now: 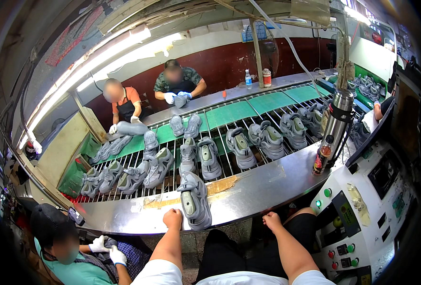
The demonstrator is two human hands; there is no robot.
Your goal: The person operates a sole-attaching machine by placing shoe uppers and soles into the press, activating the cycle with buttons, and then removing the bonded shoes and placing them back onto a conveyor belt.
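Note:
My left hand is curled into a fist at the metal ledge's near edge, just left of a grey sneaker. That sneaker rests on the ledge with its pale insole showing, and a narrow gap seems to lie between it and the fist. My right hand is closed too, fingers bent in, near the ledge's front edge and above my right knee. Nothing sticks out of either hand. Beyond the ledge, several more grey sneakers stand on a rack of metal rods.
A green conveyor belt runs behind the rods. Two people handle shoes across it. At lower left, a gloved person holds dark fabric. On the right stand a steel flask, a drink bottle and a control panel.

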